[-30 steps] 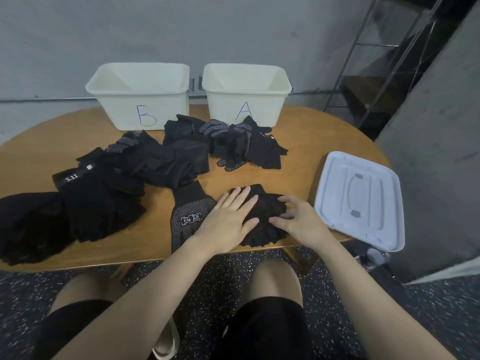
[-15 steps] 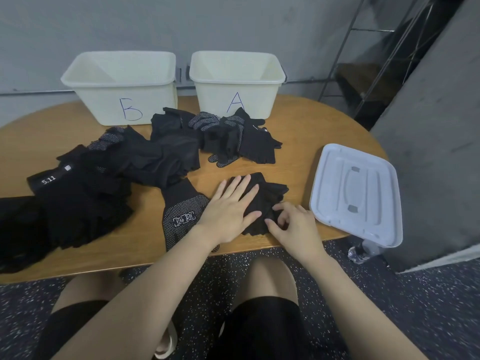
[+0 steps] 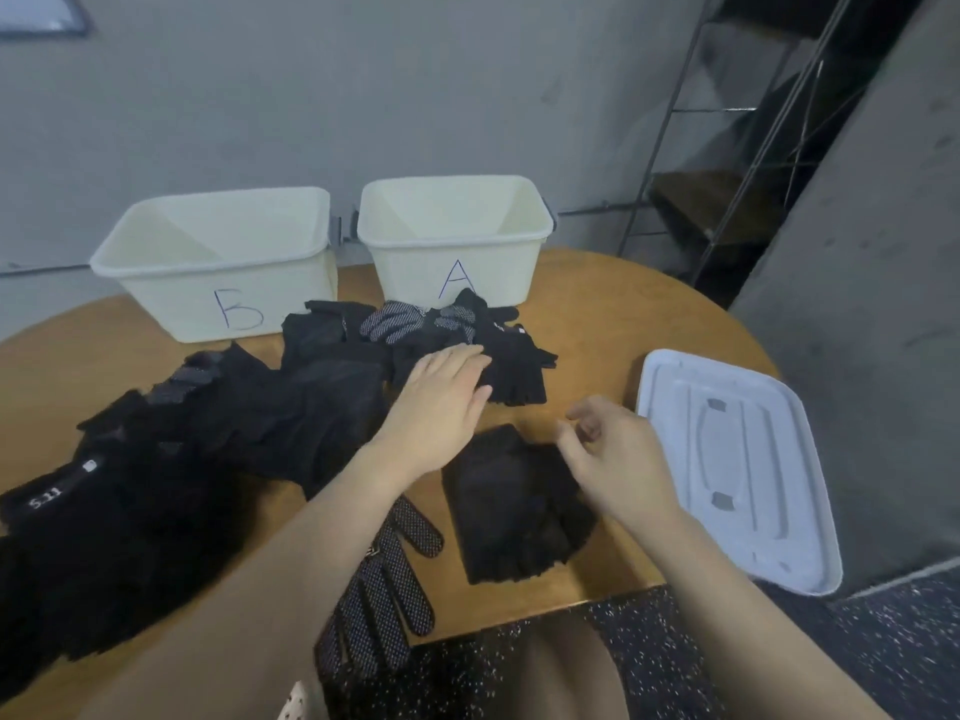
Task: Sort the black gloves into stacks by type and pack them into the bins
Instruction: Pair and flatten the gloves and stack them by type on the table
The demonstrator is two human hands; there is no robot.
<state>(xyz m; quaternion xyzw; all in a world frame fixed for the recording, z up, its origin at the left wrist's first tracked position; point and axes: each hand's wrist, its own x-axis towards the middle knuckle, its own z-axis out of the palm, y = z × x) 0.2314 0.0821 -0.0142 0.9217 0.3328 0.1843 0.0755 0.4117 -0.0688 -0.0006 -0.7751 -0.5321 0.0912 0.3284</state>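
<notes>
Head view. Your left hand [image 3: 439, 407] reaches forward with fingers straight, fingertips laid on a fingerless black glove [image 3: 511, 371] in the heap just in front of bin A [image 3: 454, 236]; nothing is gripped. Your right hand [image 3: 610, 454] hangs above the table [image 3: 597, 324], fingers loosely curled, holding nothing.

Under and between your hands, near the front edge, lies a small stack of fingerless gloves [image 3: 511, 511], flat on the wood. Just to its left a dotted-palm glove [image 3: 379, 600] lies with its fingers hanging past the table edge, partly hidden by your left forearm.

A long pile of black gloves [image 3: 208, 433] runs from the left edge up toward bin B [image 3: 218, 262] (one cuff reads "5.11"). Dotted gloves [image 3: 397, 322] sit on top of the heap at bin A. Both bins stand side by side at the back, nothing visible inside.

A white lid [image 3: 727, 459] lies at the right, overhanging the table edge.
</notes>
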